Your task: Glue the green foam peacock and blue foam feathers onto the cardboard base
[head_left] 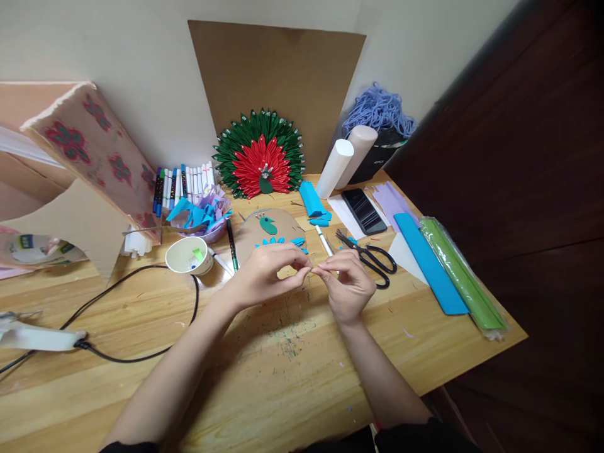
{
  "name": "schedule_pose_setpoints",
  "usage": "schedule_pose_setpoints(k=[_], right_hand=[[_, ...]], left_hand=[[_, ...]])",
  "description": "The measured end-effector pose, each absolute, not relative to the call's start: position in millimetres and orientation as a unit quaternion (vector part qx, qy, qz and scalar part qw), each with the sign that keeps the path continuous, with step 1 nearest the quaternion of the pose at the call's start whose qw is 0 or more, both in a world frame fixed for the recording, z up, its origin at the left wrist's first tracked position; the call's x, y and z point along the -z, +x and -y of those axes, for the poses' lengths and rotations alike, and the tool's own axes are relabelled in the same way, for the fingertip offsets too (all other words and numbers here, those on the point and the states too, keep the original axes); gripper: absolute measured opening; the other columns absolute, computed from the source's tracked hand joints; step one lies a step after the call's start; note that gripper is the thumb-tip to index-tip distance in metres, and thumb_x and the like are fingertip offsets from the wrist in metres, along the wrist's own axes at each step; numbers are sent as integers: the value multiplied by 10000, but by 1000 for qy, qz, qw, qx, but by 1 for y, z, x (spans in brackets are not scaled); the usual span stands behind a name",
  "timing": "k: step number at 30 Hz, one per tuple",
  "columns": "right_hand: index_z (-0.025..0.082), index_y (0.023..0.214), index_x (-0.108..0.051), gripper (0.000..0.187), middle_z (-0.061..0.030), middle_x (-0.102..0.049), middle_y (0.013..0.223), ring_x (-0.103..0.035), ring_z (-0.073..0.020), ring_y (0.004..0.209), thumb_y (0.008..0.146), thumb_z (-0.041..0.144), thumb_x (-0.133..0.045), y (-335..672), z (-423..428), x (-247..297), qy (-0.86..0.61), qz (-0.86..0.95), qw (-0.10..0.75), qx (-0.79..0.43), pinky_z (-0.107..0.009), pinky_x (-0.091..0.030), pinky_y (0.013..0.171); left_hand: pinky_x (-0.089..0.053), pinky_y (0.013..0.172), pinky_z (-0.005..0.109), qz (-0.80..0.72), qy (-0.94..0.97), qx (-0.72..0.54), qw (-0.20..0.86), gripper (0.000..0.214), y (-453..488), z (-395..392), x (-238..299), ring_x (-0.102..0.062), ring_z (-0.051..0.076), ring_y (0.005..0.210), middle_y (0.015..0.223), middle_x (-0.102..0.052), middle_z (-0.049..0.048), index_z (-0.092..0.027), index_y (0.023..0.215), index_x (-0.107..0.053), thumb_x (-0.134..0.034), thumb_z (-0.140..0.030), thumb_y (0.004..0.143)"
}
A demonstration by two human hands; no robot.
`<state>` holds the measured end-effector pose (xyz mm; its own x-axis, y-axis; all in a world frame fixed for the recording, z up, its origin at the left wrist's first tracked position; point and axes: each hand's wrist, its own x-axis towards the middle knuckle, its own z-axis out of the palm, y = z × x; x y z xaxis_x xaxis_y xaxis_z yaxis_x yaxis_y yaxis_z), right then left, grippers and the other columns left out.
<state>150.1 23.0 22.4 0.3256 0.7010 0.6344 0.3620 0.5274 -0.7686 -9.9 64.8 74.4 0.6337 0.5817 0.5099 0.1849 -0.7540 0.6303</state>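
Note:
My left hand [270,270] and my right hand [348,283] meet above the middle of the table, thumb and forefinger pinched on each. Whatever sits between the fingertips is too small to make out. Just behind the hands lies a round cardboard piece [287,223], partly hidden by my left hand. On it are a green bird-shaped cutout [267,224] and a row of blue pointed paper pieces [275,241]. Black-handled scissors [379,259] lie beyond my right hand, beside a white marker [323,240].
A red and green paper peacock [263,157] leans on a cardboard sheet [287,69]. To the left are a paper cup [189,255], a bowl of paper scraps [217,234], and a glue gun [47,336] with its black cord. Rightward lie a phone [363,211] and blue crepe paper [429,264].

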Motion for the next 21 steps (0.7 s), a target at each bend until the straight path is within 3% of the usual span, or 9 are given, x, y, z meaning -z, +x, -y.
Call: schedule_pose_setpoints(k=[8, 21], right_hand=[[237, 668, -637, 120, 10, -601, 617, -540, -165, 647, 668, 246, -757, 148, -22, -25, -472, 551, 674, -141, -336, -440, 629], [208, 687, -628, 109, 21, -578, 666, -539, -124, 665, 688, 176, -732, 146, -26, -18, -425, 473, 705, -316, -258, -430, 616]], left_hand=[[-455, 594, 203, -236, 851, -378, 277, 76, -10, -64, -77, -560, 97, 617, 683, -632, 21, -150, 780, -595, -527, -154, 813], [-476, 624, 222, -231, 835, -393, 309, 105, -7, -65, -72, -604, 117, 677, 740, -677, 54, -137, 823, -641, -548, -182, 841]])
